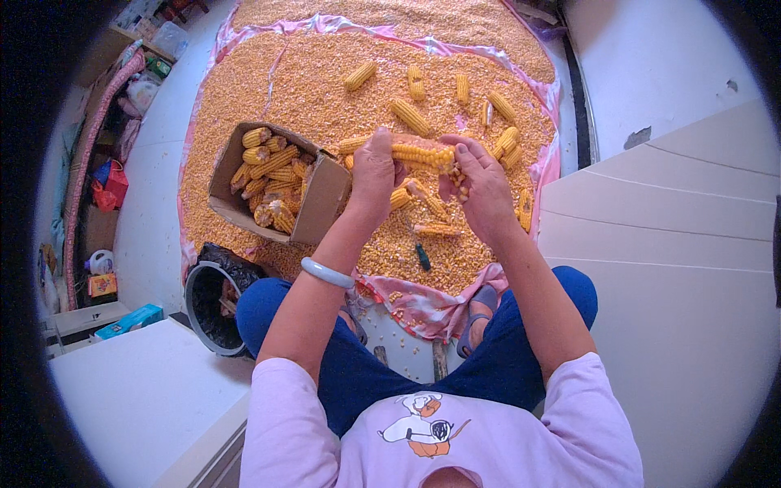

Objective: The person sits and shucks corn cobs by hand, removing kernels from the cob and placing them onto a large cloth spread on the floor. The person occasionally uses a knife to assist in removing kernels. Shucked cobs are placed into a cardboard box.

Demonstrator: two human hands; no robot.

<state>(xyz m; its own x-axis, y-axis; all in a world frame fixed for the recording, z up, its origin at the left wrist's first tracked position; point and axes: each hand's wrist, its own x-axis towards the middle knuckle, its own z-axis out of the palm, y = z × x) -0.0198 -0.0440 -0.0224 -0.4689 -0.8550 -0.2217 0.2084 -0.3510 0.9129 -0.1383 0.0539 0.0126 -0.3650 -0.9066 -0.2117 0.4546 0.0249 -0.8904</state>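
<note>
My left hand (376, 171) grips one end of a partly shelled corn cob (421, 155). At the cob's other end is my right hand (479, 180), its thumb against the kernels and several loose kernels at its fingers. Below the hands, more partly shelled cobs (436, 230) lie on a spread of loose corn kernels (311, 85). A tool with a dark green handle (423, 257) rests among the kernels. Whole ears of corn (410, 117) are scattered beyond the hands.
A cardboard box (320, 198) full of corn ears stands at the left. Nearer me is a bin (190, 305) with a black liner. Pink patterned cloth (427, 302) edges the kernels by my feet. A white panel (659, 293) is at the right.
</note>
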